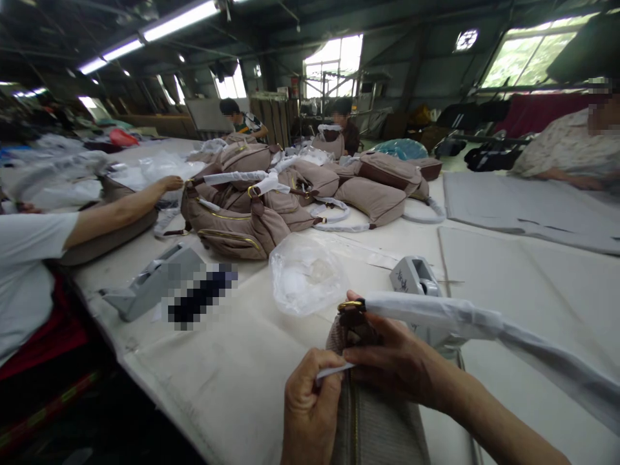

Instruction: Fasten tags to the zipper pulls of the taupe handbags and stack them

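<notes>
A taupe handbag [372,420] stands upright at the table's near edge between my hands. My left hand [310,407] is closed in a pinch on a thin white strip of paper [334,371] at the bag's top. My right hand [392,361] is closed on the same strip and rests against the bag's top by its gold ring [349,305]. The bag's handle [436,313], wrapped in white paper, sticks out to the right from that ring.
A grey tape dispenser [416,278] stands just behind my right hand and a second one [155,281] sits to the left. A crumpled clear plastic bag [305,274] lies ahead. A pile of taupe bags [271,194] fills the middle. A co-worker's arm [116,213] reaches in from the left.
</notes>
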A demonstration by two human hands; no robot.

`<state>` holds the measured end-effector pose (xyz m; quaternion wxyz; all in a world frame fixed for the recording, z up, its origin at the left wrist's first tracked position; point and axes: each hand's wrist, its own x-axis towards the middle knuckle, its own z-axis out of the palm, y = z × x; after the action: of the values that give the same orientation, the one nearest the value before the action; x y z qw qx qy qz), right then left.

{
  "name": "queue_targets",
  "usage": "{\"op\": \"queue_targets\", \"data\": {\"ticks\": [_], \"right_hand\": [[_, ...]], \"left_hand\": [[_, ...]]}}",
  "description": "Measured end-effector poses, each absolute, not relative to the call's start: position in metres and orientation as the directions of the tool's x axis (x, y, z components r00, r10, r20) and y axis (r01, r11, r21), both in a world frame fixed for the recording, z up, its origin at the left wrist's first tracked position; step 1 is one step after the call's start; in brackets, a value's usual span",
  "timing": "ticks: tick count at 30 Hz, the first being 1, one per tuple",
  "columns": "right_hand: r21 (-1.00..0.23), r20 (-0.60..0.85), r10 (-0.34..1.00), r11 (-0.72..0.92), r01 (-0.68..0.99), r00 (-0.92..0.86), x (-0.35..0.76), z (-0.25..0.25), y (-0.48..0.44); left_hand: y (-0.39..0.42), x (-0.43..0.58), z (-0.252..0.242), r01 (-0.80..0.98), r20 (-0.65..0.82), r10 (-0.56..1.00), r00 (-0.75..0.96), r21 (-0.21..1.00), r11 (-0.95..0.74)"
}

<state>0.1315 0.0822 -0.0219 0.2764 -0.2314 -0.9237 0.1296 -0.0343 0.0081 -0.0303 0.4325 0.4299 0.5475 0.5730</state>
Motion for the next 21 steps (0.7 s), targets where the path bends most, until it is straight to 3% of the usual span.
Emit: {"op": "queue_targets", "data": {"ticks": [6, 10, 14, 17, 21], "right_hand": [[-0.507, 0.469, 0.683, 0.727, 0.463, -0.559, 0.123, -0.036, 0.072], [-0.460, 0.581, 0.640, 0.768, 0.446, -0.503, 0.123, -0.041, 0.067], [-0.482, 0.584, 0.667, 0.744, 0.462, -0.463, 0.120, -0.040, 0.070], [-0.481, 0.608, 0.646, 0.762, 0.434, -0.461, 0.118, -0.038, 0.071], [-0.503, 0.613, 0.663, 0.746, 0.436, -0.430, 0.118, -0.041, 0.070]], "left_hand": [[0.008, -0.038, -0.035, -0.173, -0.222, 0.952, -0.208, 0.967, 0.187], [0.008, -0.045, -0.034, -0.304, -0.241, 0.967, -0.080, 0.930, 0.207], [0.014, -0.054, -0.027, -0.500, -0.353, 0.934, 0.058, 0.799, 0.333], [0.020, -0.058, -0.023, -0.400, -0.442, 0.881, 0.168, 0.787, 0.470], [0.025, -0.061, -0.023, -0.298, -0.489, 0.845, 0.216, 0.792, 0.534]]}}
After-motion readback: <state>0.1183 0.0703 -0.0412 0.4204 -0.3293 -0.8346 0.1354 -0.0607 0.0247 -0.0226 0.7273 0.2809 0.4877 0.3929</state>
